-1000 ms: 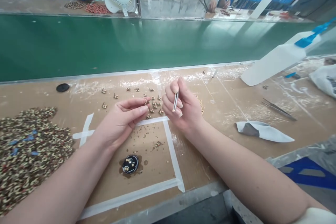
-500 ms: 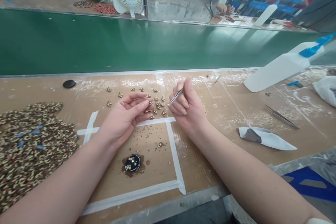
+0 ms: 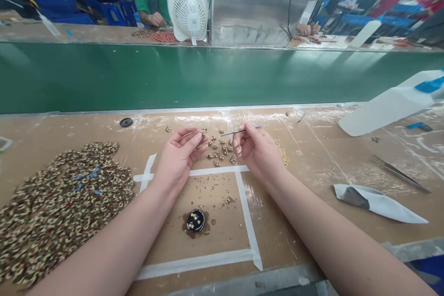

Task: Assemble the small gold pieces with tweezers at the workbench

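My left hand (image 3: 182,150) pinches a small dark-and-cream piece (image 3: 203,135) between thumb and fingertips; most of it is hidden. Slim metal tweezers (image 3: 231,133) lie in the closed fingers of my right hand (image 3: 258,148), their tip pointing left, a short way from the pinched piece. Beneath and between the hands, several similar small pieces (image 3: 225,150) are scattered on the brown table. A black dish (image 3: 196,221) of dark, shiny liquid with pale beads in it sits nearer me, inside a white tape outline (image 3: 248,212). Small yellowish beads (image 3: 282,154) lie beside my right hand.
A large heap of brown-and-cream pieces (image 3: 69,203) covers the left. To the right are a white bottle (image 3: 385,106), other tweezers (image 3: 402,175) and a white paper-like wrap (image 3: 385,206). A black lid (image 3: 126,122) lies behind. Across the green strip (image 3: 138,76), people work near a fan (image 3: 189,7).
The view has shifted, so the table things appear farther right and lower. My right hand has turned, and its tweezers now point left towards my left hand, which still pinches its piece.
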A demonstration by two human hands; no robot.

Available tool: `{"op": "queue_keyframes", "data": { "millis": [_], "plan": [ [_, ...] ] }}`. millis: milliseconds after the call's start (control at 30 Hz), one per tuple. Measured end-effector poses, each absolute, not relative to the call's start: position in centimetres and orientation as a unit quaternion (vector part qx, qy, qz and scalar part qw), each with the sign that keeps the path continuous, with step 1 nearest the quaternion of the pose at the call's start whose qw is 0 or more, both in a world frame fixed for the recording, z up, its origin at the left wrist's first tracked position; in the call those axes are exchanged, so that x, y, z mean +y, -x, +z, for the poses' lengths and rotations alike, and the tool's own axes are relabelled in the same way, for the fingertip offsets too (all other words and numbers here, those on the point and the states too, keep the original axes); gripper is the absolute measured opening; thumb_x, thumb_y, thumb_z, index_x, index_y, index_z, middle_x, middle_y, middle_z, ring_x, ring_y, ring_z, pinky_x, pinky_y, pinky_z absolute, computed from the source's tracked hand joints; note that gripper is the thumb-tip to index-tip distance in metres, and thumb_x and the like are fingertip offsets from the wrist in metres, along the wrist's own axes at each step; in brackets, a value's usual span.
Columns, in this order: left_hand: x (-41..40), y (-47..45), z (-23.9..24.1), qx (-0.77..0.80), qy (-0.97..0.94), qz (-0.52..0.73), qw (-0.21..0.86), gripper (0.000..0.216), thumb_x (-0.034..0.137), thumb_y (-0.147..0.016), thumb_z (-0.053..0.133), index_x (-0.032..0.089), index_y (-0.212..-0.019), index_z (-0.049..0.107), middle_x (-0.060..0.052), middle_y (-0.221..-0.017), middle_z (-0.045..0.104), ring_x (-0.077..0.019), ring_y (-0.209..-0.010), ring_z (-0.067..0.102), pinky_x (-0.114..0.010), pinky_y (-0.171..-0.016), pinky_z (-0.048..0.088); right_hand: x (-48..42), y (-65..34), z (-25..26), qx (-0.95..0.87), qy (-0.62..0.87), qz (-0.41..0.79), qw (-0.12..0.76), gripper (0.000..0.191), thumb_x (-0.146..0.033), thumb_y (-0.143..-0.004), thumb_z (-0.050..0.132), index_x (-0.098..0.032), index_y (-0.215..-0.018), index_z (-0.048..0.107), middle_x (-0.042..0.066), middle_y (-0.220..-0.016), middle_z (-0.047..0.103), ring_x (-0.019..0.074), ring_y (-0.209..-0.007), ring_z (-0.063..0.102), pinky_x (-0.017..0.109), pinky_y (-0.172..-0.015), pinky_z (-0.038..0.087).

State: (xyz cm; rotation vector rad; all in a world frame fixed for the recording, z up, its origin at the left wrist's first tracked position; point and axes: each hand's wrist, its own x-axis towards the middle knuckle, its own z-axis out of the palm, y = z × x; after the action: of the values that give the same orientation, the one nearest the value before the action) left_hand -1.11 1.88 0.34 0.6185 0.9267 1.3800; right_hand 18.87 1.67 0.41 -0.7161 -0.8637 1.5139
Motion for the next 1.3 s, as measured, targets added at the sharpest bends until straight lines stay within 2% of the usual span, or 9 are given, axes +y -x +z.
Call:
{"op": "queue_keyframes", "data": {
  "millis": [200,367,533,667,767,900,1100,1300],
  "plan": [
    [2.1,1.3,-0.1,0.405,-0.280,0.609,0.621,0.038,0.017,-0.068,0.099,0.017,-0.098,0.077,-0.005,-0.098,0.080,-0.0167,-0.090,0.080,-0.018,-0.072,0.068,1.3,-18.5,0.2,-0.400,0.320,0.628,0.585,0.033,-0.053,-0.098,0.066,-0.023,-0.086,0.056,-0.002,-0.061,0.062,0.0103,-0.051,0.054,0.025,-0.051,0.045],
    [2.2,1.0,-0.4,0.410,-0.311,0.605,0.607,0.035,0.019,-0.070,0.097,0.017,-0.099,0.077,-0.007,-0.103,0.080,-0.0163,-0.092,0.078,-0.020,-0.072,0.067,0.5,-18.2,0.4,-0.462,0.295,0.592,0.591,0.028,-0.044,-0.101,0.064,-0.020,-0.086,0.064,0.000,-0.065,0.069,0.0097,-0.053,0.060,0.024,-0.053,0.049],
    [2.3,0.5,-0.3,0.407,-0.352,0.590,0.602,0.035,0.023,-0.073,0.095,0.018,-0.100,0.075,-0.007,-0.102,0.079,-0.0175,-0.093,0.076,-0.024,-0.071,0.068,-0.8,-17.9,1.2,-0.540,0.285,0.514,0.603,0.023,-0.036,-0.105,0.061,-0.020,-0.104,0.078,0.001,-0.070,0.074,0.0113,-0.056,0.066,0.025,-0.054,0.056],
    [2.2,0.4,-0.2,0.382,-0.375,0.595,0.600,0.027,0.021,-0.077,0.089,0.019,-0.097,0.071,-0.005,-0.098,0.078,-0.0187,-0.094,0.077,-0.024,-0.071,0.067,-4.2,-17.8,2.7,-0.615,0.293,0.418,0.601,0.026,-0.023,-0.107,0.057,-0.026,-0.119,0.081,0.002,-0.082,0.079,0.0140,-0.069,0.075,0.030,-0.063,0.064],
    [2.3,0.3,-0.3,0.363,-0.391,0.593,0.603,0.022,0.017,-0.082,0.084,0.020,-0.098,0.070,-0.004,-0.098,0.077,-0.0189,-0.096,0.078,-0.026,-0.073,0.068,-7.9,-17.8,3.2,-0.709,0.299,0.329,0.547,0.039,-0.008,-0.104,0.056,-0.026,-0.132,0.077,0.004,-0.093,0.081,0.0160,-0.079,0.078,0.033,-0.071,0.066],
    [2.3,0.1,-0.5,0.355,-0.398,0.583,0.613,0.019,0.013,-0.087,0.079,0.021,-0.101,0.069,-0.005,-0.103,0.077,-0.0191,-0.098,0.078,-0.027,-0.075,0.068,-12.5,-17.6,2.1,-0.787,0.305,0.250,0.475,0.056,0.006,-0.095,0.054,-0.018,-0.142,0.069,0.007,-0.092,0.078,0.0162,-0.080,0.076,0.031,-0.068,0.063],
    [2.1,-0.1,-0.6,0.343,-0.412,0.575,0.618,0.023,0.010,-0.088,0.075,0.020,-0.106,0.065,-0.005,-0.107,0.077,-0.0205,-0.103,0.078,-0.028,-0.078,0.068,-15.1,-16.4,-0.3,-0.817,0.338,0.141,0.446,0.064,0.004,-0.093,0.053,-0.014,-0.154,0.056,0.007,-0.090,0.076,0.0167,-0.077,0.073,0.029,-0.066,0.061],
    [2.0,-0.2,-0.4,0.347,-0.410,0.569,0.622,0.026,0.012,-0.088,0.079,0.020,-0.108,0.063,-0.004,-0.106,0.077,-0.0204,-0.105,0.077,-0.029,-0.084,0.066,-14.5,-16.1,-1.0,-0.852,0.328,0.148,0.381,0.059,-0.001,-0.098,0.050,-0.016,-0.155,0.053,0.006,-0.089,0.071,0.0159,-0.072,0.065,0.029,-0.063,0.056]
  ]
}}
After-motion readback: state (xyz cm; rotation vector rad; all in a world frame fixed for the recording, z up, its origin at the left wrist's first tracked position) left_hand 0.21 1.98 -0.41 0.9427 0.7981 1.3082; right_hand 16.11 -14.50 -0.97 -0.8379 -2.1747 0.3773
